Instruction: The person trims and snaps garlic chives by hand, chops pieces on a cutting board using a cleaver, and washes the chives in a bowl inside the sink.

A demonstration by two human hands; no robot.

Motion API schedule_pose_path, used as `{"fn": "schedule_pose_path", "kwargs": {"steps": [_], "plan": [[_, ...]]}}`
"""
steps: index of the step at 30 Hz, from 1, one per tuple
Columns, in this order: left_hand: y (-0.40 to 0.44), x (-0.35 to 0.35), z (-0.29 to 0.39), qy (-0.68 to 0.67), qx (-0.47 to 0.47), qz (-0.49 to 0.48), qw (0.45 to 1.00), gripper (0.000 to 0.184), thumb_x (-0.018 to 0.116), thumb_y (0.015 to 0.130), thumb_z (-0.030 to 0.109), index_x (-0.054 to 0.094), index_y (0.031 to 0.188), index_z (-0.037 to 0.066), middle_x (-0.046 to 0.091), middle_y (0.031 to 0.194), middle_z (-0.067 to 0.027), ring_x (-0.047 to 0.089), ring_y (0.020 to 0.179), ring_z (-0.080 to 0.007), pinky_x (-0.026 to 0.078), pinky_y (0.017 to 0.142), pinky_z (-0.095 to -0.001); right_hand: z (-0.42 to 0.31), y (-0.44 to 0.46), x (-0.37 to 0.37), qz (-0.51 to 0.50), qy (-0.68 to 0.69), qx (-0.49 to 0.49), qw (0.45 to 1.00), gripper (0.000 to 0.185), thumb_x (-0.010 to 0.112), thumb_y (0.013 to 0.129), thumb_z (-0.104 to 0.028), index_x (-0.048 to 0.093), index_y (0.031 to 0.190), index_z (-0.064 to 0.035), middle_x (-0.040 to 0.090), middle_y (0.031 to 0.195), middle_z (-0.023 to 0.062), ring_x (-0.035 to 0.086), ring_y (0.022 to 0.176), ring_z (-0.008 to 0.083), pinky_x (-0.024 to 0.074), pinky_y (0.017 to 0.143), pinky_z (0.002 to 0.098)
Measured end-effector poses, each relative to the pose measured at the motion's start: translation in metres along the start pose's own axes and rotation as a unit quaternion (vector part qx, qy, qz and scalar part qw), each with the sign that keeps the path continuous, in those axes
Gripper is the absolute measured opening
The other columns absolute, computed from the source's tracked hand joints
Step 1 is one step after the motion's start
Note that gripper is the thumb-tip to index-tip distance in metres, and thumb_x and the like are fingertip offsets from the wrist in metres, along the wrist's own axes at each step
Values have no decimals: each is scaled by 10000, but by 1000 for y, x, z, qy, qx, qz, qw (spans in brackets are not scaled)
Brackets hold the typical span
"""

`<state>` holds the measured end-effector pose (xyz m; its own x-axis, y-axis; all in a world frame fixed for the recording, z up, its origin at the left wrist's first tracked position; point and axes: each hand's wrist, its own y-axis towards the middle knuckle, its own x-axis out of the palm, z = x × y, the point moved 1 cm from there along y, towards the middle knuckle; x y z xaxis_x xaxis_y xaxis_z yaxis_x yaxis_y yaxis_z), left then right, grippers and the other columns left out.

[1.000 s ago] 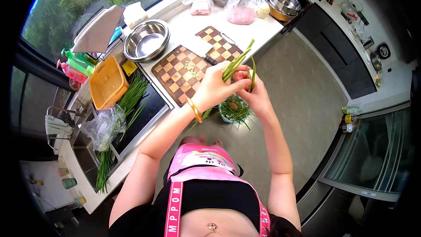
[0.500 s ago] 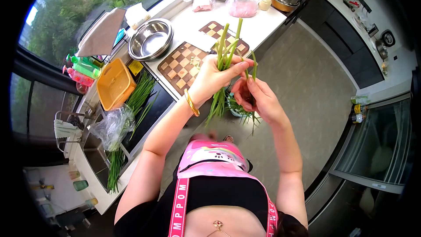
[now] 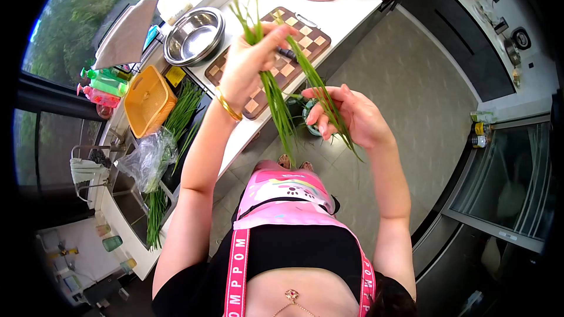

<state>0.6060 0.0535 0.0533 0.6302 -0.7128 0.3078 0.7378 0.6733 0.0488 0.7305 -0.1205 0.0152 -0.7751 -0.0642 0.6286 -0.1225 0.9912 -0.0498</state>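
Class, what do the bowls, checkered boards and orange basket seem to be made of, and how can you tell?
Bowls: polished metal, probably stainless steel; bright mirror-like reflections.
Boards: apparently wood, smooth; alternating light and dark brown blocks.
Basket: likely moulded plastic; even colour, slight sheen.

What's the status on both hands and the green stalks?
Left hand gripping green stalks. Right hand loosely open, some stalks crossing in front. Nothing visibly blocking either hand.

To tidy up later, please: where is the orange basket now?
The orange basket sits on the left in the head view, between the pump bottles and the green stalks lying beside it.
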Motion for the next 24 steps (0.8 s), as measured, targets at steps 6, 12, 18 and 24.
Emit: {"fn": "schedule_pose_path", "kwargs": {"steps": [6,12,18,24], "plan": [[5,-34,13,-2,47,55,997,195,624,841,143,630,928,-31,540,685,-1,309,425,15,216,361,-136,10,-19,-20,10,75,-6,997,673,175,950,-488,382,1277,63,525,1140,276,607,926,267,497,818,382],[8,-60,23,-10,72,82,994,181,586,867,121,618,938,-42,575,740,-27,304,431,17,217,355,-135,9,-29,-23,31,65,10,997,784,150,915,-570,356,1286,90,520,1154,277,612,928,272,509,811,400],[5,-73,28,8,74,110,991,216,577,880,151,608,974,-41,514,703,24,267,435,24,198,373,-138,12,-34,-25,37,64,16,997,756,193,921,-552,369,1277,91,540,1128,260,617,904,255,512,803,388],[-2,-73,29,11,67,114,991,221,581,877,151,608,977,-44,517,698,23,266,433,20,197,374,-146,13,-38,-21,44,6,-2,999,379,450,937,-235,488,1188,46,603,1016,185,630,839,188,525,763,310]]}}
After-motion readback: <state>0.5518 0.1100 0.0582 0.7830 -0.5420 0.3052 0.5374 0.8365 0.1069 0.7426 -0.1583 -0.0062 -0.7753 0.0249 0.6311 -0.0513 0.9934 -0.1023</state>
